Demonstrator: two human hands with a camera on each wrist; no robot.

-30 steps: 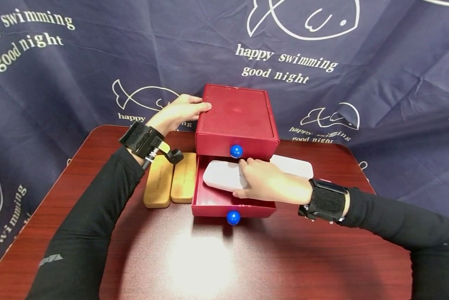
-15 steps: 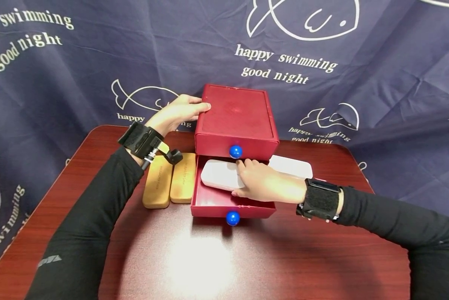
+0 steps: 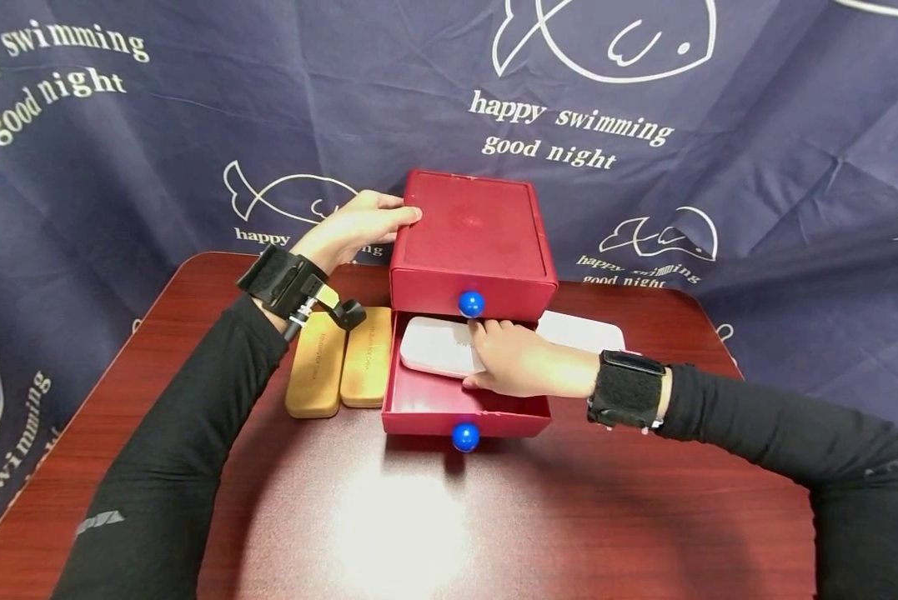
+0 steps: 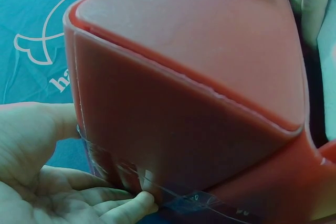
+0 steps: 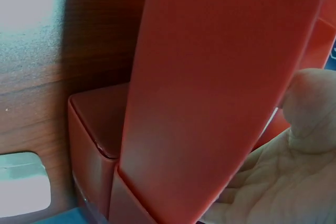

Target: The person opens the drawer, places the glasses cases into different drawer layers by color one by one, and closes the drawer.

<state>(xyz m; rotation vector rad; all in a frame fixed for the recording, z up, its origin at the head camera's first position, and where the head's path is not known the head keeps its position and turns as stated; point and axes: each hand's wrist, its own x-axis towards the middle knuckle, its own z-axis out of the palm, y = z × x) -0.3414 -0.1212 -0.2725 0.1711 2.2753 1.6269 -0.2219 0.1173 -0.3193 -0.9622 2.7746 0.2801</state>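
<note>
A red two-drawer box [image 3: 471, 229] stands mid-table, its top drawer shut behind a blue knob [image 3: 471, 303]. The bottom drawer [image 3: 464, 417] is pulled out, with its own blue knob [image 3: 466, 436]. A white case [image 3: 435, 346] lies inside it, and my right hand [image 3: 519, 362] grips the case's right end, fingers on top and thumb at the near side. My left hand [image 3: 358, 225] holds the box's back left corner, thumb on the top edge. The left wrist view shows that hand [image 4: 47, 182] cupped against the red side wall [image 4: 173, 129]. My right palm [image 5: 283, 182] sits beside the red drawer wall [image 5: 210, 87].
Two tan wooden cases [image 3: 317, 362] [image 3: 368, 356] lie side by side left of the drawer. A second white case [image 3: 585, 332] lies to the right of the box, and shows in the right wrist view as a white case [image 5: 23, 184]. A dark blue printed cloth [image 3: 193, 125] hangs behind the red-brown table [image 3: 569, 517].
My right hand has slid the white case a little left and deeper into the open bottom drawer. The left hand and the box have stayed put.
</note>
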